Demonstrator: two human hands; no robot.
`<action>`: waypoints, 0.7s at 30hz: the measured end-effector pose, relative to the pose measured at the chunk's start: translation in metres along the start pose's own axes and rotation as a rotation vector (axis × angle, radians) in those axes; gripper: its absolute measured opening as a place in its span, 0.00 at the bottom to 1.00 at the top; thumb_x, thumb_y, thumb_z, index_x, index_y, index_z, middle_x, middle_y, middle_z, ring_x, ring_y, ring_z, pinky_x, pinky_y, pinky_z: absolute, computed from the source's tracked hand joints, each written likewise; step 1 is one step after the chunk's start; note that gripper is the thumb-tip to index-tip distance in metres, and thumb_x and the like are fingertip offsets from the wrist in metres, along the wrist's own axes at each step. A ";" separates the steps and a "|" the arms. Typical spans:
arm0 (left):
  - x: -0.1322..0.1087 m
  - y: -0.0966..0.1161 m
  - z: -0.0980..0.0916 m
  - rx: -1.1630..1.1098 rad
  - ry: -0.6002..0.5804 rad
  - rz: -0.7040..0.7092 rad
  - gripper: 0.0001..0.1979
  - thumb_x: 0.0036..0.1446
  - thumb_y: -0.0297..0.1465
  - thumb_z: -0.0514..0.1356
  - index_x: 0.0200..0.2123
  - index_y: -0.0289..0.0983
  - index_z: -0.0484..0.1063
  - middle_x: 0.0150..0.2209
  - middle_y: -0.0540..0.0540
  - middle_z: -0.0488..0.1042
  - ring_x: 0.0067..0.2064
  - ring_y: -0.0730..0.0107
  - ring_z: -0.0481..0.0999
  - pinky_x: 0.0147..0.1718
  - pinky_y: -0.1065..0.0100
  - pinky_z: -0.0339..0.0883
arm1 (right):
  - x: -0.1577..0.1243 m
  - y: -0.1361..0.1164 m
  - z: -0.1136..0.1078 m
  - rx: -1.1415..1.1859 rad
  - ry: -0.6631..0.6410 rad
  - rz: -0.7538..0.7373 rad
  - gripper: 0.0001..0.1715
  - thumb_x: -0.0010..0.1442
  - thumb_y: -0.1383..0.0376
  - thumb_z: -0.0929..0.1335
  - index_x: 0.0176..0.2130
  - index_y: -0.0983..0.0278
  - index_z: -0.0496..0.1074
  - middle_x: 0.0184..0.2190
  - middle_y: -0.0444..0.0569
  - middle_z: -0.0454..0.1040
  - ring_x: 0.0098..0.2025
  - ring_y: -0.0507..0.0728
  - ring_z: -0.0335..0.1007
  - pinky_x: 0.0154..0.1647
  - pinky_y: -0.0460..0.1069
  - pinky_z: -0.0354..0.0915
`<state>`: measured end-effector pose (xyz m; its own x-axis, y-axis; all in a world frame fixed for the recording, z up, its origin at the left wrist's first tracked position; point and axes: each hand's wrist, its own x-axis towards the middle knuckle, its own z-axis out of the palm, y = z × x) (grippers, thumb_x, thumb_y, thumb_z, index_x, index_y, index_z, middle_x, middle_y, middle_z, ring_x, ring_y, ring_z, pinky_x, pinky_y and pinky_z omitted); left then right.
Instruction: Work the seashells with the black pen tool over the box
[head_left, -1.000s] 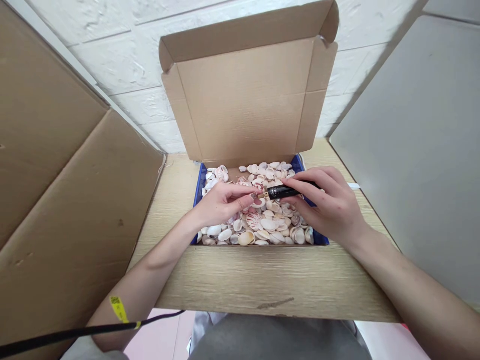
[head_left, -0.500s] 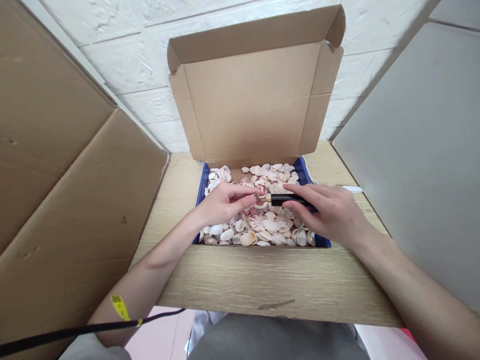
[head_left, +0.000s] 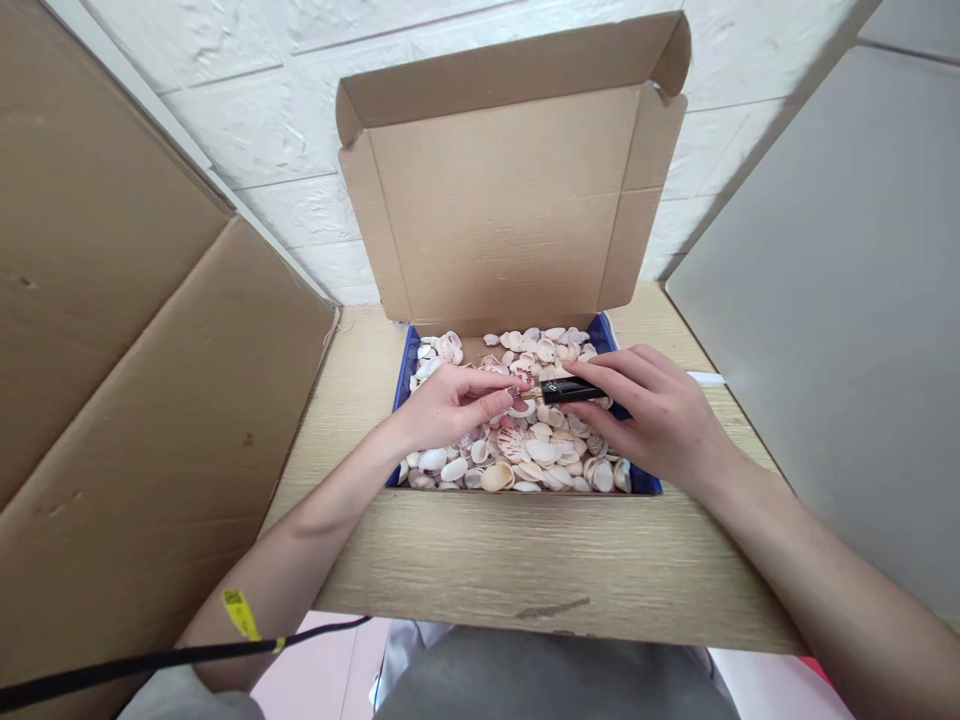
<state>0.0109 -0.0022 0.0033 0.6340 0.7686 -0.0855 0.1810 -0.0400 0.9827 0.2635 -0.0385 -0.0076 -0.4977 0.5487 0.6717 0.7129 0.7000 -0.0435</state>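
A small black hand drill (head_left: 574, 389) with a brass-coloured chuck lies level in my right hand (head_left: 651, 415), gripped between thumb and fingers. Its narrow tip points left and meets the fingertips of my left hand (head_left: 457, 403). There, thumb and forefinger pinch a small shell (head_left: 514, 392), mostly hidden by the fingers. Both hands are above an open blue-sided cardboard box (head_left: 401, 392) full of loose seashells (head_left: 541, 452), mostly white and cream. One larger fan-shaped shell (head_left: 513, 443) with reddish stripes lies just below the fingers.
The box's brown lid (head_left: 502, 200) stands raised against a white brick-patterned wall (head_left: 247, 120). Cardboard panels (head_left: 150, 380) rise on the left, and a grey panel (head_left: 832, 300) on the right. A black cable (head_left: 150, 662) with a yellow tag crosses my left forearm.
My right hand has shifted its hold on the drill. The barrel has turned, so a pale mark now shows on it. My left hand stays in nearly the same place.
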 end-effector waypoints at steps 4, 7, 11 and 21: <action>0.000 -0.001 -0.001 -0.011 -0.006 0.002 0.21 0.59 0.38 0.64 0.52 0.32 0.77 0.43 0.38 0.83 0.34 0.66 0.84 0.23 0.75 0.75 | -0.001 0.001 0.001 0.003 0.009 0.010 0.20 0.63 0.66 0.70 0.54 0.60 0.68 0.40 0.52 0.78 0.37 0.59 0.73 0.36 0.54 0.70; 0.000 -0.002 -0.001 -0.016 -0.010 0.006 0.20 0.59 0.38 0.64 0.51 0.34 0.78 0.43 0.39 0.83 0.35 0.66 0.84 0.25 0.73 0.76 | -0.001 0.000 0.001 0.014 0.008 0.005 0.18 0.63 0.65 0.71 0.52 0.61 0.69 0.39 0.52 0.78 0.37 0.59 0.73 0.36 0.54 0.70; 0.000 -0.001 -0.002 -0.009 -0.009 0.009 0.20 0.59 0.38 0.64 0.51 0.34 0.79 0.43 0.40 0.83 0.34 0.66 0.84 0.26 0.72 0.77 | -0.001 -0.002 -0.001 0.019 -0.035 0.017 0.16 0.64 0.63 0.70 0.51 0.65 0.69 0.35 0.51 0.78 0.34 0.58 0.74 0.31 0.52 0.69; 0.000 -0.002 -0.002 0.005 -0.011 0.018 0.20 0.60 0.38 0.63 0.52 0.32 0.77 0.42 0.38 0.83 0.33 0.66 0.84 0.23 0.74 0.75 | -0.001 -0.005 -0.004 0.007 -0.059 0.002 0.13 0.65 0.61 0.69 0.47 0.66 0.71 0.30 0.48 0.77 0.30 0.55 0.74 0.26 0.49 0.67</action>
<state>0.0092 -0.0006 0.0021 0.6453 0.7608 -0.0698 0.1731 -0.0566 0.9833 0.2622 -0.0442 -0.0048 -0.5249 0.5755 0.6272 0.7104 0.7021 -0.0497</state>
